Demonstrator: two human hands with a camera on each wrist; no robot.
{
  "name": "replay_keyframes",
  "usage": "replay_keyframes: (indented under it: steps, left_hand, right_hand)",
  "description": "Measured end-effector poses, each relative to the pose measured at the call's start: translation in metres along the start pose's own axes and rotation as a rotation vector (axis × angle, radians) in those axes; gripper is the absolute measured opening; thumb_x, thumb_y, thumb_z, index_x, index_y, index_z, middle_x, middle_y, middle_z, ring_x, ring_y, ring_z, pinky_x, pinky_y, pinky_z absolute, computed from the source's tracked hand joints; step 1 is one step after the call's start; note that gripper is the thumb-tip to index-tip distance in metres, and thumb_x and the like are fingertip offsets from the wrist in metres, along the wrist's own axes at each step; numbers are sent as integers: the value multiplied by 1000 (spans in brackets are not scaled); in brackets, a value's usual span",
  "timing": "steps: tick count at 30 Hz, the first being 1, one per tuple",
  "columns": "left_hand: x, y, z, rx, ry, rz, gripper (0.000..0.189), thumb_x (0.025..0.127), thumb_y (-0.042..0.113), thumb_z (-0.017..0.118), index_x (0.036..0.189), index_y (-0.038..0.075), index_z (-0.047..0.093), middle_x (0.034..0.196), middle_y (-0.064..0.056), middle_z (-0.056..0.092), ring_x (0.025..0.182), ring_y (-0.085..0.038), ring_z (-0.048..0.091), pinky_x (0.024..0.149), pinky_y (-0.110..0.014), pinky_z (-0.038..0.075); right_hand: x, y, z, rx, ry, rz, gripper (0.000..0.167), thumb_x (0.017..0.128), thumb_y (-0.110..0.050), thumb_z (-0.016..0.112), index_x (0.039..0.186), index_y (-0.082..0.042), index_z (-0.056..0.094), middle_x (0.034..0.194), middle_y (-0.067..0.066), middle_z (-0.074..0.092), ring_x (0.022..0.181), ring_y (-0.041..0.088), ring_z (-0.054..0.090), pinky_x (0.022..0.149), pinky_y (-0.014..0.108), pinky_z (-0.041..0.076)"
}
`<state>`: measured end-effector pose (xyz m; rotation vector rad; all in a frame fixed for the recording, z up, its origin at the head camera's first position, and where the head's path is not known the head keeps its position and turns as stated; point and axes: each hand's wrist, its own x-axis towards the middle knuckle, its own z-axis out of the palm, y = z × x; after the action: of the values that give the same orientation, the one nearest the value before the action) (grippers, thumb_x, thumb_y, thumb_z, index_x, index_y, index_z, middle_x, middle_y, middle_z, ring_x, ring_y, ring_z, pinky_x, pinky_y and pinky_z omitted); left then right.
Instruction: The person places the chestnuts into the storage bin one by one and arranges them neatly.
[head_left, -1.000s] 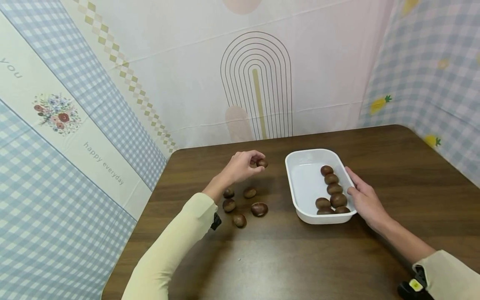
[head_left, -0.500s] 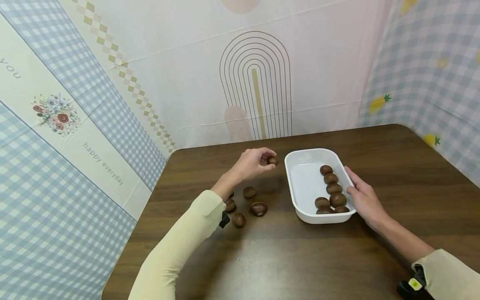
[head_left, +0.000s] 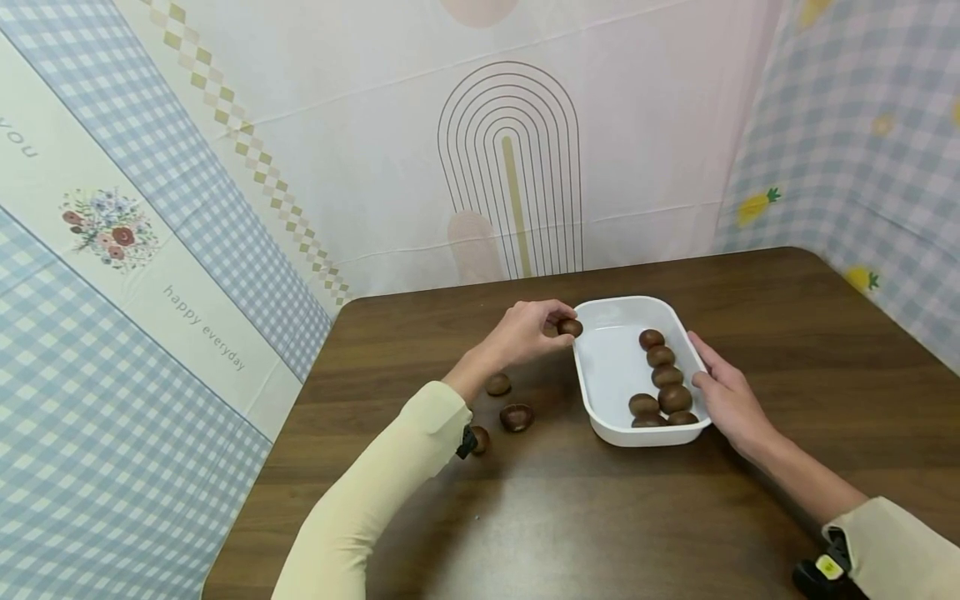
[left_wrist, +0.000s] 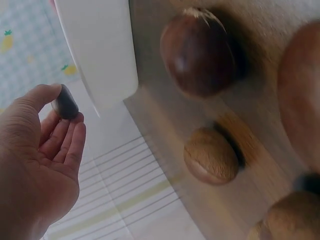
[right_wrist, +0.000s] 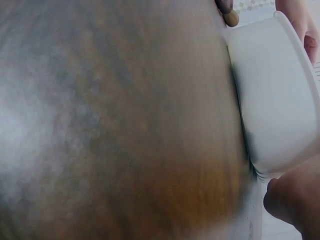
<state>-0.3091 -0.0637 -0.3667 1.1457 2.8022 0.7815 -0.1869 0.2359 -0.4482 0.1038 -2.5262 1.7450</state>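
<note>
My left hand pinches a brown chestnut between thumb and fingers at the left rim of a white tray. In the left wrist view the held chestnut sits at the fingertips, close to the tray's side. My right hand grips the tray's right side, thumb on the rim; its other fingers are partly hidden. Inside the tray, several chestnuts lie in a line along the right side and in a cluster at the near end.
Loose chestnuts lie left of the tray, among them a dark one and another; the left forearm partly covers one more. The brown table reaches back to a patterned cloth.
My left hand has moved right with the chestnut, from above the table to the tray's left rim. The right hand and tray have stayed nearly still.
</note>
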Motion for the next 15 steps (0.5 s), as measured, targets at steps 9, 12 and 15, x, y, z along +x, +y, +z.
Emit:
replay_keyframes:
  steps: [9, 12, 15]
  left_hand:
    - [6, 11, 15, -10, -21, 18, 34, 99, 23, 78, 131, 11, 71, 116, 3, 75, 104, -5, 70, 93, -16, 50]
    - [9, 13, 20, -9, -26, 31, 34, 99, 23, 78, 130, 12, 72, 115, 5, 75, 103, -3, 69, 93, -15, 50]
    - [11, 16, 25, 1, -31, 38, 33, 99, 24, 78, 130, 13, 73, 115, 6, 75, 102, -1, 67, 91, -15, 49]
  right_hand:
    - [-1, 0, 0, 26, 5, -32, 64, 109, -3, 32, 170, -6, 15, 171, 26, 21, 149, 48, 29, 88, 1, 34]
    - [-2, 0, 0, 40, 3, -40, 63, 109, -3, 32, 170, -6, 14, 171, 26, 20, 150, 49, 27, 89, 0, 33]
    - [-2, 0, 1, 44, 2, -41, 63, 109, -3, 32, 170, -6, 14, 171, 26, 19, 150, 49, 27, 89, 1, 33]
